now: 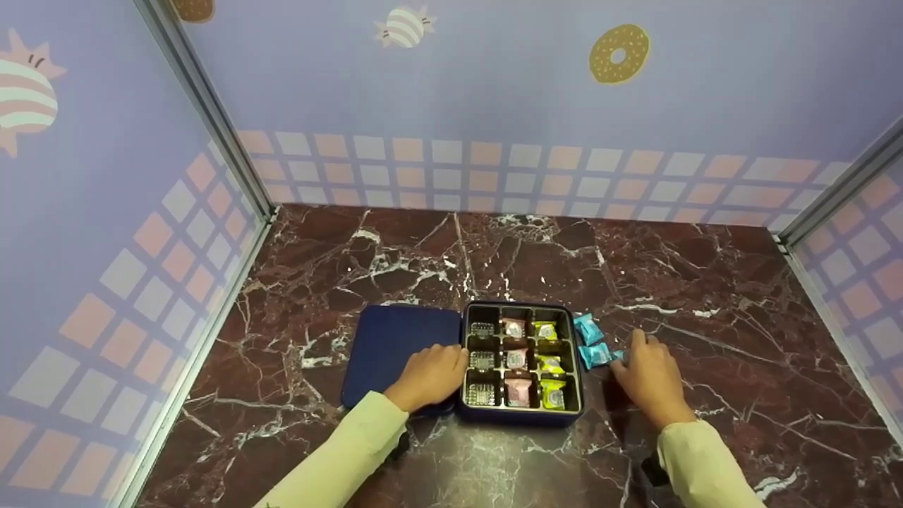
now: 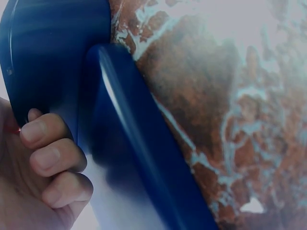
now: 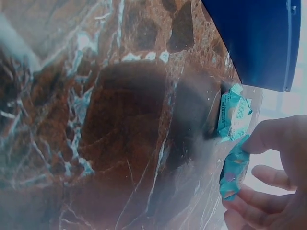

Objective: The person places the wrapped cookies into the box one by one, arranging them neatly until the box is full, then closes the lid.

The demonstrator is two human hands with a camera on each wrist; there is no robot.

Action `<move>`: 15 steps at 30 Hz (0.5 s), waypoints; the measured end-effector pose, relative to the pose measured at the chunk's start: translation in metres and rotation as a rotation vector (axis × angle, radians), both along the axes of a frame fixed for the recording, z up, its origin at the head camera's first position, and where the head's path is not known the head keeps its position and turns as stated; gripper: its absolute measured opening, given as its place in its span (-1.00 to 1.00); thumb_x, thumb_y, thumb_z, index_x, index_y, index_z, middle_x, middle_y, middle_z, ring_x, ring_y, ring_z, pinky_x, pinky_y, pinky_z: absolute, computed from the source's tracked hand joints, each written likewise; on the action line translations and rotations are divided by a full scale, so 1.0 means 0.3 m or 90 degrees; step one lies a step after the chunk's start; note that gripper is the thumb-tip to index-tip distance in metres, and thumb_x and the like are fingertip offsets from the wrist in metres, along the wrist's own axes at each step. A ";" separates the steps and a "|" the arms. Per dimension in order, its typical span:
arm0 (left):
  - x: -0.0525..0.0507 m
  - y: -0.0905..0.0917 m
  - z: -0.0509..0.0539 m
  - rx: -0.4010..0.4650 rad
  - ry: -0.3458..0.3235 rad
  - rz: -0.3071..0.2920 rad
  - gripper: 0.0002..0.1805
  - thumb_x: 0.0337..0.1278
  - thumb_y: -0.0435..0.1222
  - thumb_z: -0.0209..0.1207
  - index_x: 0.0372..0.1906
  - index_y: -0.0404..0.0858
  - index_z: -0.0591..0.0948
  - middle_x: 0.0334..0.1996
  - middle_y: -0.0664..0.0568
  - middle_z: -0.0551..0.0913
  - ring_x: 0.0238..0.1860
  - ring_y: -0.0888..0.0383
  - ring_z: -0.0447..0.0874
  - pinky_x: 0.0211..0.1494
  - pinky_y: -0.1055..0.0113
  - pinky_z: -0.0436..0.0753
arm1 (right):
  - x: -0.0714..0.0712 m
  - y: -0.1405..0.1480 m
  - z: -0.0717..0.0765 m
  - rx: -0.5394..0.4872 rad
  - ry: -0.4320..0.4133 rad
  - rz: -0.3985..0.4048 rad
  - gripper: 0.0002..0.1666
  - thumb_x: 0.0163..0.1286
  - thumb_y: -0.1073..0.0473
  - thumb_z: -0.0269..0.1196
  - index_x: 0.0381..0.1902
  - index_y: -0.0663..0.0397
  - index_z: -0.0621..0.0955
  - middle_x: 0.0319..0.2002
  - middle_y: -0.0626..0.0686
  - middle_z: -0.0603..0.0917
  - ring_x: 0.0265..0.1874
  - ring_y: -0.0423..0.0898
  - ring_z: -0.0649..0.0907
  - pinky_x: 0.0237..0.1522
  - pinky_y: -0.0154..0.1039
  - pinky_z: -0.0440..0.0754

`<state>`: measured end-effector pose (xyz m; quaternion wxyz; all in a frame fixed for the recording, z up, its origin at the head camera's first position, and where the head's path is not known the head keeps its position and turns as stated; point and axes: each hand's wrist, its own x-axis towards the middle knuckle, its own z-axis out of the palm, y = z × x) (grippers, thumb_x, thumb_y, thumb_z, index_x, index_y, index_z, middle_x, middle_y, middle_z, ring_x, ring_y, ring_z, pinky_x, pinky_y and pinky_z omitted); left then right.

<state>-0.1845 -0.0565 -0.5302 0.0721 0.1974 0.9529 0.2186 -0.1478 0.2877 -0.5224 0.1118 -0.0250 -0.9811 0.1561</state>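
A dark blue box (image 1: 518, 418) holds a divided tray with pink-wrapped candies (image 1: 517, 358) in the middle column and yellow-green candies (image 1: 551, 363) in the right column. The left column shows bare compartments. My left hand (image 1: 432, 374) reaches over the blue lid (image 1: 384, 346) and holds the box's left side with curled fingers (image 2: 48, 158). To the right of the box, my right hand (image 1: 650, 377) pinches a blue-wrapped candy (image 3: 235, 170) between thumb and fingers. Another blue candy (image 3: 235, 112) lies close by, near the box wall.
The lid lies flat, directly left of the box on a dark red marble-patterned table (image 1: 317, 268). A lilac wall (image 1: 494, 85) stands at the back, with side panels (image 1: 92, 233) to the left and right.
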 end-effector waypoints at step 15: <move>0.008 0.005 0.012 -0.006 -0.018 0.007 -0.53 0.50 -0.10 -0.27 -0.62 -0.07 0.35 -0.69 0.11 0.33 -0.60 0.10 0.45 -0.44 0.13 0.50 | -0.012 -0.030 0.020 -0.050 0.025 0.018 -0.64 0.08 0.25 0.36 -0.22 0.28 0.48 -0.35 0.30 0.55 -0.32 0.33 0.57 -0.27 0.22 0.47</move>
